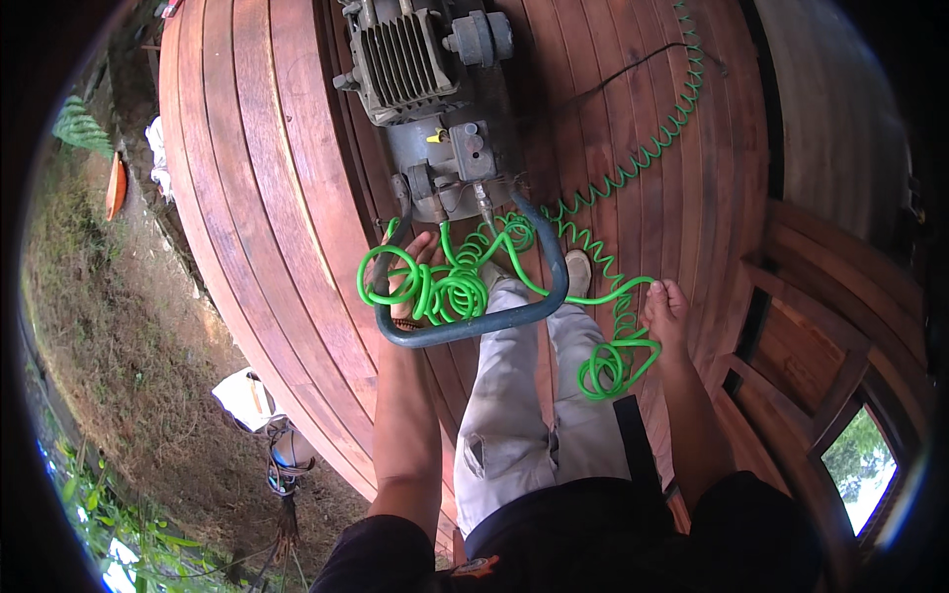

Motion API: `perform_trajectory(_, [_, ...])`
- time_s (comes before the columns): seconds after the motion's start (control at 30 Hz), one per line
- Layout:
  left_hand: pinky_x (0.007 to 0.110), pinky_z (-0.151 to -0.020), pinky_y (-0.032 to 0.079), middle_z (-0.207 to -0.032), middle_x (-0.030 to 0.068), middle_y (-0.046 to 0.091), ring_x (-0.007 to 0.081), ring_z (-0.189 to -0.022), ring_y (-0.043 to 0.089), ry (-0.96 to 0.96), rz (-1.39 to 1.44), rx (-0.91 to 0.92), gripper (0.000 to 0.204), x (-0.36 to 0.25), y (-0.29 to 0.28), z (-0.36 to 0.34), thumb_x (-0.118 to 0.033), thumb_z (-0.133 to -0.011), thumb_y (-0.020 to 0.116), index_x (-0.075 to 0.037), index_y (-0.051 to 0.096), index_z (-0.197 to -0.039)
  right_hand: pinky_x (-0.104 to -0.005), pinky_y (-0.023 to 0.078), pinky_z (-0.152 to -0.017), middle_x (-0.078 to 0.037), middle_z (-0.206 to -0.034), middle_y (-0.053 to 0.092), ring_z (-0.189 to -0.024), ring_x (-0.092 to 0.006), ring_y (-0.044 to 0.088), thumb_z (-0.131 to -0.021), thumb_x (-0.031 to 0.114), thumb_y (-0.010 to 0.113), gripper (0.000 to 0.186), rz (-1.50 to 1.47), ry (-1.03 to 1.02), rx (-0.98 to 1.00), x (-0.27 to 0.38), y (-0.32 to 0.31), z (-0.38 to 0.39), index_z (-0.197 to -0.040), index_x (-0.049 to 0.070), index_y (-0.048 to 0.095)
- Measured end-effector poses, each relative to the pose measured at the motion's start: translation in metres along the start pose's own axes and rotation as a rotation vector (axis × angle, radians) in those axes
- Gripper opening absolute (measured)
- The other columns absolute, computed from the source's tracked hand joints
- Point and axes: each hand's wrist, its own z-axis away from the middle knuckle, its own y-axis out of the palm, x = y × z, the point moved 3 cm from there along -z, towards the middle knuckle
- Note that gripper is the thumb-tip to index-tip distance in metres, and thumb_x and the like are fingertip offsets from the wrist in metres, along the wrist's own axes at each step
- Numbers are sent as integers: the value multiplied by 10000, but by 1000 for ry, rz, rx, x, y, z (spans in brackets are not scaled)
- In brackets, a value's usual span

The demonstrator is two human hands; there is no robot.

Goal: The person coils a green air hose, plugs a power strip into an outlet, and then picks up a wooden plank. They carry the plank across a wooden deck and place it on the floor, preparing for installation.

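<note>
A grey compressor [415, 69] with a finned pump sits at top centre, its dark tubular handle [465, 329] reaching toward me. Bright green coiled hose [460, 289] is bunched inside and over the handle, joined to fittings on the compressor. Behind the left side of the handle, my left hand [413, 257] has curled fingers among the coils, partly hidden by them. My right hand [665, 308] pinches a straighter stretch of the hose out to the right, above a dangling loose tangle [613, 371] of green coils.
My legs [499, 395] are below on the reddish wooden deck [247, 148]. More coiled hose [652, 148] and a dark cord [633, 64] extend rightward. A wooden bench [801, 326] stands at right. Beyond the left deck edge are dirt ground [119, 356], plants and a white item [237, 395].
</note>
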Motion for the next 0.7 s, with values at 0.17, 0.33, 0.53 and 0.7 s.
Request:
perform_trajectory(0.17, [320,-707,562,-1103,67,710,203,-922,683,60,-178,-315,361,-1,-46,30,-372,-1012,614,-79,649,-1219,-261,323,-425,46,-605,433,-467,-58,382,-1039,285,606,266,155,-40,8,-2,-93,7,-908,55,587])
perform_trajectory(0.33, [357,-662,560,-844,96,636,212,-688,624,-332,-294,-609,249,73,-9,113,-238,-990,538,-45,602,-1133,-316,390,-519,31,-668,481,-576,-95,465,-968,292,665,266,756,130,-43,-14,-216,40,-878,43,637])
perform_trajectory(0.53, [412,-1028,455,-1339,162,621,269,-1247,595,-585,-423,-182,733,215,107,112,-494,-963,626,-17,457,-1493,-349,441,-560,-18,-655,546,-601,-151,558,-957,263,661,305,864,301,-19,-31,-302,109,-826,-11,632])
perform_trajectory(0.7, [353,-918,512,-1127,98,707,184,-1062,665,-575,-451,-139,447,262,134,103,-371,-1001,652,-29,619,-1286,-398,477,-650,-125,-735,610,-677,-242,599,-915,213,691,253,1064,-69,-131,-43,-345,90,-876,-34,655])
